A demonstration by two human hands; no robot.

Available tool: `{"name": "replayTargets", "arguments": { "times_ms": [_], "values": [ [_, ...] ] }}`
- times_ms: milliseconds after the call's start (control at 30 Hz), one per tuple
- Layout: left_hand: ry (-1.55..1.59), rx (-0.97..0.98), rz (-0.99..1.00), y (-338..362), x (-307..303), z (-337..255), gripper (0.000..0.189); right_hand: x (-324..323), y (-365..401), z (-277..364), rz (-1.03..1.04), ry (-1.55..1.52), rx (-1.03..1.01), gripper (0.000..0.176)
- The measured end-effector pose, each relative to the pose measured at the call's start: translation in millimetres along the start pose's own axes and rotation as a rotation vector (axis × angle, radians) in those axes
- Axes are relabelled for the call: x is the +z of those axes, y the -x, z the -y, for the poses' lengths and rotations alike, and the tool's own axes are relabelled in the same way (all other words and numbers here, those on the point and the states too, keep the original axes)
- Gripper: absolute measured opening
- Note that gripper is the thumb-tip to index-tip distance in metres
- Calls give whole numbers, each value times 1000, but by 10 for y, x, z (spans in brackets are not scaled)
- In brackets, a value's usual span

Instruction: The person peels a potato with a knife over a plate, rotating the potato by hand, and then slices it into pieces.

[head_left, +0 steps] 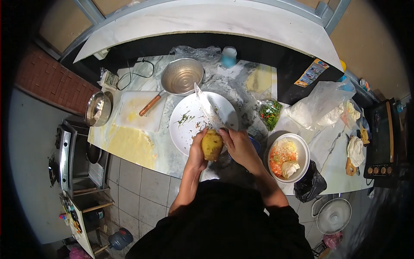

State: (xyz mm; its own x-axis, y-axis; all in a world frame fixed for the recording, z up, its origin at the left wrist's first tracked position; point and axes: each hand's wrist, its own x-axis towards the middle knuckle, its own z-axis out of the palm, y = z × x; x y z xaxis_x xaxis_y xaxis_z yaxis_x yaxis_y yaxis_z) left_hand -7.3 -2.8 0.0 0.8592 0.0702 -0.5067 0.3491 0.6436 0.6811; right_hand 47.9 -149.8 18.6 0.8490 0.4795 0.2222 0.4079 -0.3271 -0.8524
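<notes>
Above the near rim of a large white plate (179, 116), my left hand (197, 151) is wrapped round a yellow-brown potato (212, 146) with dark patches of skin. My right hand (241, 149) grips a knife (206, 103) at its handle, close beside the potato; the handle is mostly hidden by my fingers. The blade points away from me across the plate, its tip near the metal pan. Green herb bits (185, 118) and small dark scraps lie on the plate.
A metal pan (181, 77) stands behind the plate, a white cutting board (140, 113) and metal bowl (98, 108) to the left. On the right are a bowl of chopped food (283, 157), a bag of chillies (270, 114), a black bag (310, 181) and a plastic bag (321, 101).
</notes>
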Motion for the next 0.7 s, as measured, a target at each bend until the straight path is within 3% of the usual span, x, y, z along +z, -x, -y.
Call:
{"name": "replayTargets", "arguments": {
  "times_ms": [167,467,533,633,700],
  "values": [
    [26,-5,-23,28,26,17,39,25,44,3,-56,0,-49,34],
    [29,37,-11,16,-7,49,42,-11,40,97,43,5,15,36],
    [33,22,-17,2,-15,36,42,41,78,105,14,-13,-74,36],
    [49,-3,-46,-10,-36,75,43,9,38,88,13,48,-2,36],
    [53,79,-8,-18,-22,95,43,27,50,115,30,52,-34,37]
  ]
}}
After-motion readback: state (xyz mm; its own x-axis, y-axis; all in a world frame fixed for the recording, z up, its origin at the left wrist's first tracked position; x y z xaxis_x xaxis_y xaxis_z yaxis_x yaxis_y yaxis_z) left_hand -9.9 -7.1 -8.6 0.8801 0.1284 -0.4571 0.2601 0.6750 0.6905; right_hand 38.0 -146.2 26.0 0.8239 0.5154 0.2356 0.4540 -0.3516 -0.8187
